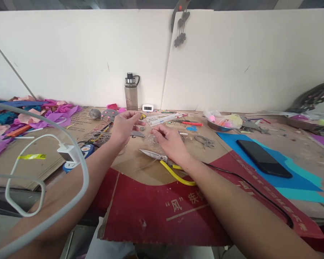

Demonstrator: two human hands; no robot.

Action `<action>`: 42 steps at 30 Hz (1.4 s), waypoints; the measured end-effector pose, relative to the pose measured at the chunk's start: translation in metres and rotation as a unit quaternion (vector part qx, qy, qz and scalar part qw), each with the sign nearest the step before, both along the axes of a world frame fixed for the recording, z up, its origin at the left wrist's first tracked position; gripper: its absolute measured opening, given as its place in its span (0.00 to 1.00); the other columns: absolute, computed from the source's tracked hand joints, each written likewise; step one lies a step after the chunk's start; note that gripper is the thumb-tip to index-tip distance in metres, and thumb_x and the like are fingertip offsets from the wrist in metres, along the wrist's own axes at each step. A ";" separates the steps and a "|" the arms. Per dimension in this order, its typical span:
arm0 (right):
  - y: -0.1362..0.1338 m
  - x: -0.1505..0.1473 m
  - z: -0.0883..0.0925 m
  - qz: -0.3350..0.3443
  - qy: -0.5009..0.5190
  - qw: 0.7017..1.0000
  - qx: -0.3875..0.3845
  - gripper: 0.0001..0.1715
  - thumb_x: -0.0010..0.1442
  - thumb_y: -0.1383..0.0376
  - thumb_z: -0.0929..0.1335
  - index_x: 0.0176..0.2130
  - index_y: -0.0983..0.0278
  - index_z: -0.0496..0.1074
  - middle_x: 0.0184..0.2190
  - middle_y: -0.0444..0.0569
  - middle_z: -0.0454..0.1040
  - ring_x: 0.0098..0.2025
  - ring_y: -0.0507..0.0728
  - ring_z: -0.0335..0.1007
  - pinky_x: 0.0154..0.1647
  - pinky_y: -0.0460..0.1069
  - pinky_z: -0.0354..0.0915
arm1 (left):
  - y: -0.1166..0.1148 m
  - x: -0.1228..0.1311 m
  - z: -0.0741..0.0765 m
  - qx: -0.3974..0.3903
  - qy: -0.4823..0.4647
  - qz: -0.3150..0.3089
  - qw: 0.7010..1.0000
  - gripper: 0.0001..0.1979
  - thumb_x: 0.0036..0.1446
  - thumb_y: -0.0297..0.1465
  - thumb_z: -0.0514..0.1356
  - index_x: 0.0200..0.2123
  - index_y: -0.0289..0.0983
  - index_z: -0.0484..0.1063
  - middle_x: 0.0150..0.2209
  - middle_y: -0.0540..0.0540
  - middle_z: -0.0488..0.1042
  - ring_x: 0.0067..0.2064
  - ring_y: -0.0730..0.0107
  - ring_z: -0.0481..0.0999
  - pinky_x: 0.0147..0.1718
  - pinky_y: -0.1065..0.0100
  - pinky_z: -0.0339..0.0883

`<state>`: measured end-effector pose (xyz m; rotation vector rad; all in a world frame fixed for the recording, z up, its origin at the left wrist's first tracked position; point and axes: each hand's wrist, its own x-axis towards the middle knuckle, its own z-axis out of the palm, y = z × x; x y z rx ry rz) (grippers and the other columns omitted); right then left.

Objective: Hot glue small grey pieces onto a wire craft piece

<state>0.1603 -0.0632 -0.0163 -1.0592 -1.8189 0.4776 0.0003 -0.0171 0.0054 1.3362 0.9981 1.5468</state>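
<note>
My left hand [124, 126] is raised over the cardboard, its thumb and forefinger pinched at a small yellowish piece [143, 116] too small to name. To its right, my right hand [170, 141] has its fingertips pressed together; whatever is between them is hidden or too tiny to tell. Yellow-handled scissors [175, 174] lie just below my right hand, partly behind the forearm. Beyond the hands rest a clear ruler [166, 119] and a red-and-black cutter [190, 123]. Loose wire [205, 141] is coiled to the right.
A bottle [131, 94] and a small digital clock [148, 108] stand by the white wall. Coloured scraps [35, 117] pile up at left. A phone [263, 158] lies on blue sheets at right, near a filled metal bowl [218, 126]. A white cable [83, 169] loops in front.
</note>
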 end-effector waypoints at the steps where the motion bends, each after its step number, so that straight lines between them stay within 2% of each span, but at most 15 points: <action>1: -0.003 -0.001 0.000 0.010 -0.024 1.000 0.010 0.12 0.62 0.63 0.61 0.30 0.63 0.69 0.23 0.41 0.67 0.28 0.51 0.60 0.33 0.47 0.56 | 0.003 -0.004 0.001 -0.001 -0.010 0.016 1.000 0.10 0.44 0.34 0.66 0.28 0.33 0.72 0.26 0.49 0.72 0.27 0.70 0.78 0.16 0.77 0.60; 6: -0.024 -0.011 0.003 0.119 -0.147 0.979 0.072 0.13 0.64 0.65 0.60 0.38 0.61 0.74 0.34 0.47 0.75 0.35 0.53 0.67 0.39 0.49 0.60 | 0.019 -0.026 0.005 0.003 -0.107 0.044 0.993 0.09 0.44 0.32 0.66 0.29 0.35 0.71 0.29 0.48 0.75 0.29 0.74 0.77 0.17 0.78 0.58; 10: -0.045 -0.018 0.015 0.265 -0.243 0.924 0.128 0.14 0.64 0.61 0.62 0.34 0.58 0.76 0.33 0.46 0.75 0.39 0.55 0.68 0.46 0.51 0.61 | 0.028 -0.039 0.009 0.010 -0.163 0.041 0.986 0.08 0.47 0.33 0.64 0.30 0.37 0.71 0.31 0.47 0.77 0.31 0.75 0.76 0.18 0.77 0.60; 12: -0.049 -0.014 0.022 0.302 -0.222 0.922 0.100 0.16 0.64 0.58 0.62 0.31 0.58 0.76 0.32 0.45 0.76 0.40 0.55 0.68 0.46 0.51 0.61 | 0.030 -0.042 0.011 0.009 -0.163 0.040 0.986 0.08 0.48 0.35 0.64 0.29 0.38 0.71 0.32 0.47 0.77 0.31 0.75 0.76 0.18 0.77 0.60; 14: -0.042 -0.004 0.027 0.236 -0.146 0.960 0.044 0.21 0.65 0.57 0.59 0.30 0.60 0.75 0.32 0.45 0.76 0.37 0.54 0.69 0.42 0.50 0.63 | 0.030 -0.042 0.011 0.008 -0.159 0.044 0.986 0.08 0.47 0.36 0.64 0.29 0.39 0.71 0.31 0.47 0.77 0.30 0.75 0.75 0.18 0.76 0.60; 16: -0.024 0.013 0.026 0.058 -0.072 0.996 0.004 0.23 0.66 0.56 0.56 0.29 0.62 0.72 0.28 0.46 0.74 0.32 0.54 0.69 0.36 0.50 0.62 | 0.029 -0.040 0.010 0.011 -0.153 0.050 0.987 0.07 0.46 0.35 0.64 0.29 0.40 0.71 0.29 0.48 0.76 0.28 0.76 0.73 0.17 0.76 0.59; 18: 0.001 0.031 0.017 -0.111 -0.089 0.990 -0.002 0.18 0.62 0.55 0.61 0.28 0.62 0.70 0.25 0.48 0.73 0.29 0.55 0.67 0.34 0.51 0.61 | 0.026 -0.035 0.009 0.020 -0.141 0.049 0.989 0.08 0.44 0.34 0.65 0.29 0.39 0.71 0.27 0.50 0.73 0.25 0.78 0.69 0.16 0.77 0.57; 21: 0.035 0.054 -0.006 -0.240 -0.164 0.955 -0.062 0.14 0.53 0.58 0.69 0.21 0.61 0.66 0.22 0.50 0.69 0.29 0.58 0.67 0.34 0.54 0.61 | 0.020 -0.028 0.008 0.036 -0.127 0.030 0.991 0.08 0.42 0.32 0.65 0.28 0.38 0.71 0.21 0.53 0.67 0.21 0.81 0.63 0.15 0.77 0.52; 24: 0.053 0.063 -0.028 -0.231 -0.207 0.938 -0.156 0.17 0.44 0.62 0.72 0.16 0.60 0.62 0.18 0.48 0.66 0.29 0.60 0.68 0.33 0.56 0.62 | 0.017 -0.024 0.007 0.047 -0.123 0.002 0.991 0.08 0.42 0.32 0.66 0.26 0.37 0.71 0.18 0.55 0.62 0.19 0.82 0.59 0.15 0.77 0.50; 27: 0.057 0.062 -0.038 -0.231 -0.190 0.937 -0.180 0.16 0.41 0.68 0.72 0.15 0.60 0.60 0.17 0.48 0.66 0.29 0.62 0.70 0.32 0.56 0.63 | 0.016 -0.022 0.004 0.036 -0.117 -0.012 0.992 0.08 0.42 0.32 0.67 0.25 0.35 0.71 0.18 0.55 0.61 0.18 0.83 0.57 0.15 0.77 0.48; 33: 0.055 0.056 -0.028 -0.220 -0.054 0.952 -0.205 0.04 0.48 0.64 0.66 0.26 0.62 0.68 0.23 0.49 0.71 0.28 0.59 0.72 0.29 0.53 0.64 | 0.018 -0.022 0.000 -0.002 -0.115 -0.018 0.993 0.11 0.40 0.33 0.69 0.27 0.34 0.73 0.20 0.54 0.63 0.20 0.83 0.60 0.16 0.78 0.49; 35: 0.051 0.052 -0.021 -0.205 -0.015 0.960 -0.188 0.10 0.52 0.63 0.63 0.36 0.62 0.68 0.31 0.49 0.74 0.27 0.55 0.72 0.27 0.51 0.66 | 0.019 -0.023 -0.002 -0.010 -0.115 -0.012 0.993 0.11 0.40 0.33 0.69 0.27 0.34 0.73 0.20 0.54 0.64 0.20 0.83 0.60 0.16 0.78 0.49; 37: 0.043 0.045 -0.012 -0.162 0.055 0.973 -0.155 0.15 0.53 0.63 0.62 0.43 0.61 0.65 0.36 0.48 0.73 0.27 0.53 0.72 0.27 0.49 0.67 | 0.022 -0.024 -0.004 -0.017 -0.115 -0.005 0.993 0.11 0.41 0.34 0.69 0.26 0.34 0.73 0.21 0.53 0.64 0.20 0.83 0.59 0.15 0.78 0.49; 40: 0.024 0.030 0.001 -0.035 0.186 0.978 -0.084 0.19 0.53 0.62 0.64 0.47 0.60 0.62 0.38 0.47 0.73 0.30 0.52 0.71 0.28 0.48 0.69 | 0.026 -0.025 -0.007 -0.026 -0.114 -0.001 0.993 0.13 0.40 0.35 0.69 0.26 0.34 0.73 0.23 0.52 0.67 0.20 0.84 0.59 0.14 0.78 0.48; 42: 0.012 0.021 0.008 0.025 0.203 0.977 -0.060 0.21 0.54 0.62 0.64 0.49 0.60 0.61 0.41 0.48 0.73 0.31 0.52 0.70 0.28 0.48 0.69 | 0.026 -0.025 -0.008 -0.033 -0.112 -0.002 0.993 0.13 0.39 0.35 0.70 0.26 0.34 0.73 0.24 0.51 0.68 0.20 0.84 0.60 0.14 0.78 0.48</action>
